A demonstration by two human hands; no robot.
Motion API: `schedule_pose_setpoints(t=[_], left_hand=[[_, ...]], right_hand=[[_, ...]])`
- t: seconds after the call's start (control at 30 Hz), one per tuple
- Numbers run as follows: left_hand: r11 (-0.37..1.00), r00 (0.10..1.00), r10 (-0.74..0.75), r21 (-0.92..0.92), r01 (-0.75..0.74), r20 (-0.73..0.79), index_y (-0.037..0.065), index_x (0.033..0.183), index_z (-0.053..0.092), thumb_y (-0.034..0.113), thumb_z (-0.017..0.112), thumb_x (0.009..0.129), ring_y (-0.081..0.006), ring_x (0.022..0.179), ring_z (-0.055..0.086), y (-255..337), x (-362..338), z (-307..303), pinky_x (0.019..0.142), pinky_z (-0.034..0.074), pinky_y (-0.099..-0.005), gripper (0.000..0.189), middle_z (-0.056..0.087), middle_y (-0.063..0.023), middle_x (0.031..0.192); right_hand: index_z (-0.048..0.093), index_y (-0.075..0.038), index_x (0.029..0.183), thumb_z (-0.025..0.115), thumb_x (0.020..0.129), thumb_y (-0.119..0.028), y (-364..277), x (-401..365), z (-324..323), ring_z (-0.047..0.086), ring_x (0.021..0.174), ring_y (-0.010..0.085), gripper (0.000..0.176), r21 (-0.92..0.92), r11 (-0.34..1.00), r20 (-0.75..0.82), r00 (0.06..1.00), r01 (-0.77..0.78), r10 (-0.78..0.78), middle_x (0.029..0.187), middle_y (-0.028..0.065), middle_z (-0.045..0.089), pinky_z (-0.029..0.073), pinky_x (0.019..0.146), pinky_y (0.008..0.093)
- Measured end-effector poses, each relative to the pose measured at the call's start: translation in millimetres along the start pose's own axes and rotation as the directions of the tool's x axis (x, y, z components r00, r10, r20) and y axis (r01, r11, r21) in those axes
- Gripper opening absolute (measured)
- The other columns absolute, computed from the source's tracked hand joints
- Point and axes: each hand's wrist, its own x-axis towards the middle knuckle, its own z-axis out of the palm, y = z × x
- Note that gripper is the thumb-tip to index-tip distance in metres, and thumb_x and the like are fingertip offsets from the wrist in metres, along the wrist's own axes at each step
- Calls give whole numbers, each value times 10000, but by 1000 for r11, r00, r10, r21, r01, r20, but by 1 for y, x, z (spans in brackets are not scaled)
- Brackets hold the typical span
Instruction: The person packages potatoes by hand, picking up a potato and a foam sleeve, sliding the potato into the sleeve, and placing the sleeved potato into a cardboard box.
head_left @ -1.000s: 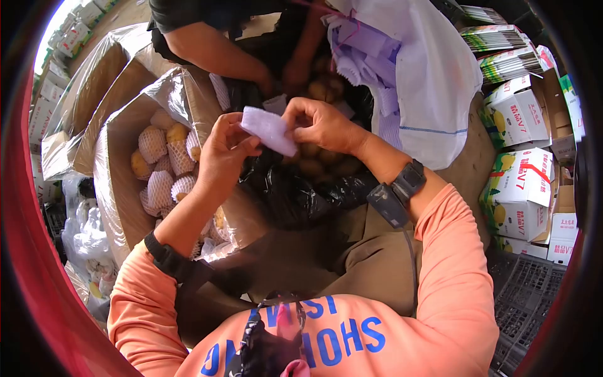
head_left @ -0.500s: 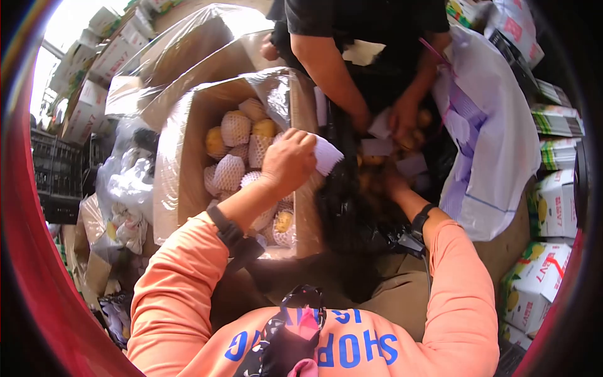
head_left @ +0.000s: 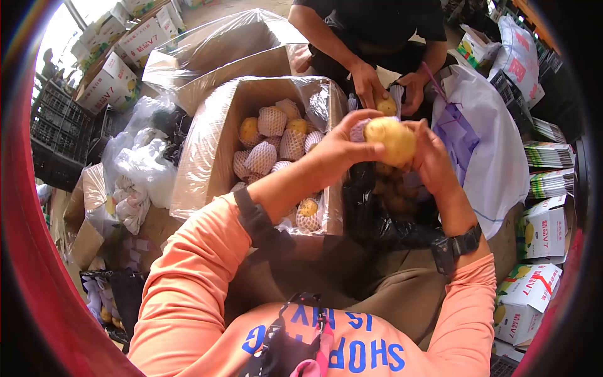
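Counted: one yellow fruit (head_left: 391,139), held up in front of the chest between both hands, just above the black bag (head_left: 377,220). One foam sleeve (head_left: 359,130), pale lilac, pinched against the fruit's left side.

In the cardboard box (head_left: 210,157), lined with clear plastic and just left of the hands: about ten netted fruits (head_left: 272,120), each in a white mesh sleeve, yellow skin visible through some. In the black bag: a handful of loose bare fruits, too shadowed to count. To the right: one white sack (head_left: 490,157), with a bundle of lilac sleeves visible through its side. Two printed cartons (head_left: 543,229) at lower right, at least three more at upper left. Stacked black crates (head_left: 59,132) at far left.

Left hand (head_left: 339,154): held high, arm bent at the elbow and slanting up and right past the box corner. Fingers curled tight on the foam sleeve, thumb pressed along the fruit.

Right hand (head_left: 433,157): held opposite, palm turned toward the left one. Fingers clamped on the fruit's right side. Dark watch (head_left: 461,242) on the wrist.

Across the bag, in a black shirt: the two co-worker's hands (head_left: 367,81), close together, with a second fruit (head_left: 386,105) between them.
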Motion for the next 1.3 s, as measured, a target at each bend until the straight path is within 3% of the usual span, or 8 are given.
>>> schedule_pose_setpoints(t=[0.27, 0.37, 0.5, 0.57, 0.73, 0.83, 1.0, 1.3], left_hand=[[879, 977, 10, -468, 93, 213, 201, 1353, 261, 149, 668, 786, -178, 938, 565, 40, -49, -10, 523, 469, -247, 701, 444, -58, 1206], [915, 979, 16, -399, 67, 201, 235, 1404, 215, 147, 722, 719, -167, 856, 560, 51, -62, -15, 442, 413, -221, 856, 438, -64, 1198], [993, 989, 8, 116, 10, -151, 198, 1380, 290, 72, 741, 637, -148, 848, 568, 45, -69, -42, 480, 463, -219, 879, 497, -87, 1158], [355, 832, 510, 934, 27, -219, 167, 1308, 399, 17, 707, 633, -132, 824, 591, 27, -68, -63, 473, 480, -231, 757, 511, -131, 1121], [882, 595, 247, 432, 189, -765, -11, 1237, 433, 116, 676, 703, -178, 836, 613, 18, -52, -153, 739, 518, -278, 600, 617, -153, 930], [584, 543, 482, 714, 386, -687, 15, 1332, 340, 191, 706, 711, -298, 1132, 480, 31, -46, -149, 964, 402, -371, 742, 447, -228, 1248], [574, 751, 419, 790, 217, -510, 72, 1296, 408, 133, 665, 720, -294, 1197, 421, -8, -22, -117, 995, 356, -375, 633, 403, -188, 1293], [750, 927, 128, 646, 142, -353, 47, 1240, 438, -46, 551, 803, -183, 1124, 471, -53, 1, -66, 765, 477, -239, 461, 450, -97, 1234]], right_hand=[[361, 18, 1273, 509, 899, -230, -2, -4, 67, 526, 1107, 223, 472, -14, 935, 397, 861, 353, -319, 1219, 125, 495, 451, 921, 349], [381, 24, 1253, 554, 871, -195, -10, 2, 81, 549, 1072, 207, 472, 323, 946, 337, 931, 30, -144, 1206, 133, 507, 479, 867, 324], [474, -29, 1169, 585, 834, -42, 14, 11, 89, 582, 771, 108, 353, -597, 758, -90, 918, 261, -387, 860, 51, 555, 506, 714, 250], [474, -27, 1169, 592, 834, -32, 28, 9, 116, 562, 670, 80, 355, -527, 777, 73, 929, 345, -363, 803, 25, 528, 498, 535, 223], [516, -12, 1142, 561, 887, -153, 29, 34, 78, 585, 681, 90, 295, -387, 916, 69, 994, 107, -87, 873, 33, 577, 495, 506, 215], [552, -14, 1068, 563, 871, -148, 23, 43, 0, 589, 659, 92, 238, -456, 889, -256, 964, -55, -72, 806, 52, 593, 492, 525, 233], [624, -35, 946, 605, 780, -174, 92, 22, -126, 628, 788, 251, 217, -991, 45, -111, 955, -128, 274, 845, 157, 638, 499, 680, 382], [593, -70, 1126, 589, 788, -276, 231, 92, -168, 556, 1058, 325, 396, -989, 133, -53, 996, -62, 75, 1117, 205, 587, 435, 907, 391]])
